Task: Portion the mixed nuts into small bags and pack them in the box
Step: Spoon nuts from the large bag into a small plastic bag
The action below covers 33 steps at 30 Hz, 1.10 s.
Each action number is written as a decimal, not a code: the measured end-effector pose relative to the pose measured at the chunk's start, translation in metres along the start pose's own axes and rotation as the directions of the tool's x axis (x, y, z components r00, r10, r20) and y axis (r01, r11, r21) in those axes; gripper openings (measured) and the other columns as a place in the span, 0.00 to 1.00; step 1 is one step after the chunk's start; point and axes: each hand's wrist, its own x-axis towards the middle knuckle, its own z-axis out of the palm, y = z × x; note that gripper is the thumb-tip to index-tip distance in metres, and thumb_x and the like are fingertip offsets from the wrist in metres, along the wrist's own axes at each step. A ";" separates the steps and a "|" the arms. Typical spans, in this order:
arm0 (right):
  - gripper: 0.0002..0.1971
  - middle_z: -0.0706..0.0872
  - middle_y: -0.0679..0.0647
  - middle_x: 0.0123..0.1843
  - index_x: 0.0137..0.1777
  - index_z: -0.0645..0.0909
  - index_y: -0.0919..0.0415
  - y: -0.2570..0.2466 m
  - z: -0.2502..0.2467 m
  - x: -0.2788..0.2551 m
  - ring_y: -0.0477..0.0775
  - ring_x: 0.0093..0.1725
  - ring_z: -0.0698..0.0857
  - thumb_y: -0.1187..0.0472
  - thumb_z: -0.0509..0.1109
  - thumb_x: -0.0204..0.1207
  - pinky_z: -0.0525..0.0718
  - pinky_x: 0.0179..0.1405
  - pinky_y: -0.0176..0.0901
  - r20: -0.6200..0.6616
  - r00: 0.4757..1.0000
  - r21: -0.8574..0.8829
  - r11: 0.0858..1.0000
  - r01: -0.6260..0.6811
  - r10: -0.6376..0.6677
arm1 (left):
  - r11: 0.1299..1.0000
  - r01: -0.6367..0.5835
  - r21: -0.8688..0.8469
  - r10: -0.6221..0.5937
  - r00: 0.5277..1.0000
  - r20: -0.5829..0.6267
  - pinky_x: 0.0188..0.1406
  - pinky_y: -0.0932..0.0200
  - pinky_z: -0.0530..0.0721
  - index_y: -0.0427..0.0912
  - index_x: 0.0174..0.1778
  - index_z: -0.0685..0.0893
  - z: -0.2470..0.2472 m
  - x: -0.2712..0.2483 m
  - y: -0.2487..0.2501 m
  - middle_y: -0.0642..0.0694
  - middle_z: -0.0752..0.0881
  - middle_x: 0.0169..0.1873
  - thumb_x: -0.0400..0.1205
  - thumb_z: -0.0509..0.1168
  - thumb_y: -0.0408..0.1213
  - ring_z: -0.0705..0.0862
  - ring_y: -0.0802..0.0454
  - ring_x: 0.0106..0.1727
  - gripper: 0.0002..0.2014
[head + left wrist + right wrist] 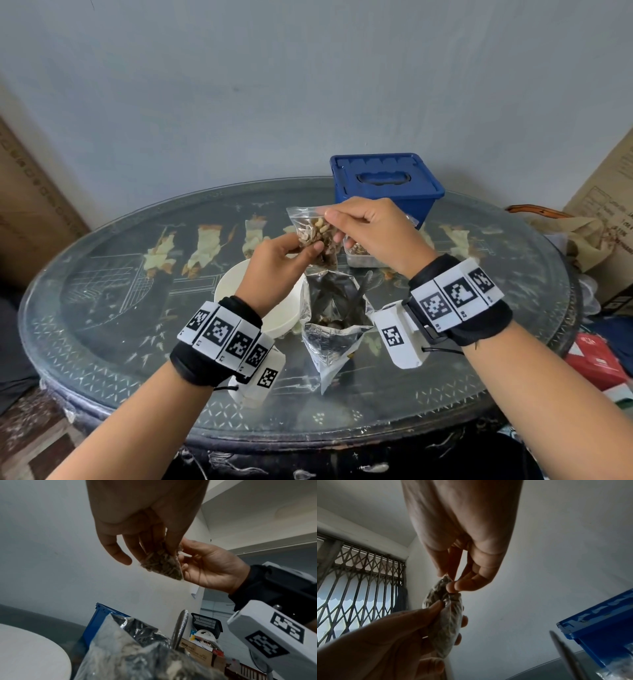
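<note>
With my left hand (274,260) gripping the small clear plastic bag of mixed nuts (317,236) above the open foil pouch (334,322), my right hand (373,233) pinches its top edge, apparently sealing; next it needs the lidded blue plastic box (385,181) opened.

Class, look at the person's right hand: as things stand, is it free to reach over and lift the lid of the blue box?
Probably not yet. The right hand pinches the top of the small bag of nuts, which the left hand grips lower down. The blue box sits closed just behind, nothing blocking it.
</note>
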 end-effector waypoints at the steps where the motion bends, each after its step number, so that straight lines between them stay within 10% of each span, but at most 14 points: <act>1: 0.13 0.83 0.45 0.38 0.62 0.83 0.60 0.000 0.000 0.000 0.36 0.29 0.81 0.62 0.64 0.81 0.81 0.37 0.28 -0.008 1.000 -0.005 1.000 0.002 -0.002 | 1.000 0.004 0.009 -0.004 1.000 0.021 0.44 0.68 0.81 0.50 0.41 0.86 0.000 0.000 0.001 0.59 0.88 0.37 0.78 0.69 0.40 0.86 0.64 0.40 0.01; 5: 0.12 0.88 0.55 0.42 0.61 0.84 0.62 0.006 -0.009 0.006 0.43 0.33 0.83 0.62 0.65 0.80 0.85 0.37 0.32 -0.060 0.998 0.040 0.999 -0.035 0.037 | 0.995 0.058 -0.084 -0.051 0.995 0.084 0.43 0.72 0.80 0.46 0.60 0.80 -0.005 0.008 0.007 0.53 0.87 0.46 0.75 0.66 0.49 0.86 0.64 0.46 0.19; 8: 0.10 0.89 0.62 0.43 0.57 0.85 0.62 0.009 -0.018 0.014 0.48 0.35 0.85 0.64 0.67 0.79 0.87 0.37 0.36 -0.065 0.997 0.090 0.995 -0.033 0.039 | 0.994 0.015 -0.110 -0.011 0.999 0.032 0.39 0.70 0.81 0.51 0.50 0.82 -0.009 0.028 0.011 0.54 0.87 0.41 0.81 0.64 0.41 0.85 0.67 0.40 0.04; 16: 0.06 0.87 0.53 0.38 0.51 0.84 0.61 0.031 -0.049 0.043 0.45 0.32 0.85 0.67 0.67 0.78 0.87 0.35 0.36 -0.123 0.987 0.126 0.988 -0.092 0.108 | 0.992 -0.101 0.071 0.089 0.985 0.150 0.42 0.74 0.80 0.44 0.43 0.86 -0.005 0.098 0.023 0.62 0.86 0.29 0.80 0.66 0.35 0.82 0.71 0.32 0.03; 26: 0.07 0.86 0.54 0.39 0.53 0.84 0.66 0.102 -0.062 0.069 0.45 0.34 0.87 0.65 0.66 0.80 0.89 0.39 0.39 -0.107 0.939 0.111 0.943 -0.315 0.326 | 0.873 -0.147 0.465 -0.045 0.925 0.377 0.31 0.78 0.71 0.40 0.51 0.88 0.034 0.166 -0.007 0.48 0.85 0.40 0.81 0.66 0.40 0.78 0.58 0.41 0.10; 33: 0.06 0.88 0.59 0.45 0.43 0.85 0.59 0.162 -0.051 0.061 0.55 0.40 0.89 0.64 0.67 0.79 0.89 0.45 0.48 -0.133 0.878 0.062 0.888 -0.455 0.459 | 0.768 -0.240 0.594 -0.156 0.830 0.536 0.46 0.67 0.71 0.40 0.52 0.87 0.077 0.182 -0.043 0.47 0.87 0.50 0.81 0.64 0.40 0.81 0.55 0.50 0.11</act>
